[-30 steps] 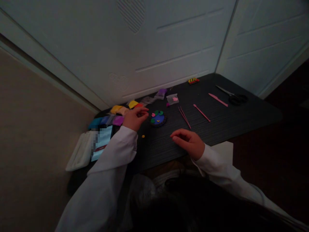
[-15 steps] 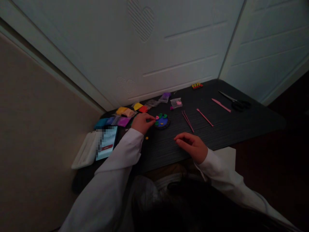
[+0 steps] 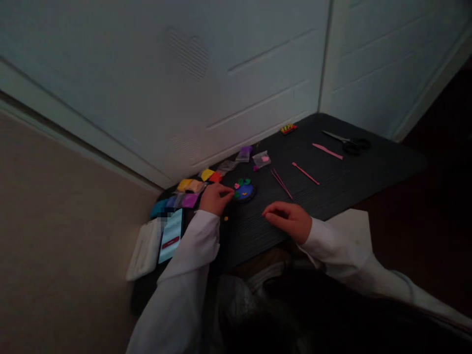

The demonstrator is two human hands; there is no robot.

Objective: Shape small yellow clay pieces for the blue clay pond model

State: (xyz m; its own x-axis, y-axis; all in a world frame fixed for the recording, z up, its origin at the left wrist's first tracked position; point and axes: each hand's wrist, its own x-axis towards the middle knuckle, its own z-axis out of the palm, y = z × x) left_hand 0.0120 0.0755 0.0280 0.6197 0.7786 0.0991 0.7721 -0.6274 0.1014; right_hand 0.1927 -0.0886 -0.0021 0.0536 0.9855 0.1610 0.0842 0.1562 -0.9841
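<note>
A small round clay pond (image 3: pixel 244 192) with a blue middle, dark rim, green leaves and a pink flower lies on the dark table. My left hand (image 3: pixel 216 198) is at its left edge, thumb and index finger pinched together; whether anything small is between them I cannot make out. A tiny orange-yellow clay piece (image 3: pixel 226 219) sits just below that hand. To the right of the pond, my right hand (image 3: pixel 289 220) hovers near the table's front edge, its thumb and fingertips brought together, and whatever is in them is too small to see. Pink tweezers (image 3: pixel 281 184) lie beyond it.
Several clay packets (image 3: pixel 190 200) crowd the table's left back. A lit phone (image 3: pixel 171 236) and a white tray (image 3: pixel 144 250) are at the left. Rightward lie a pink stick tool (image 3: pixel 306 173), a pink knife (image 3: pixel 327 151) and black scissors (image 3: pixel 346 141). A panelled wall (image 3: pixel 258 64) rises behind.
My view has turned and tilted a little, so the table's things appear shifted. Both hands keep nearly the same pose beside the clay pond.
</note>
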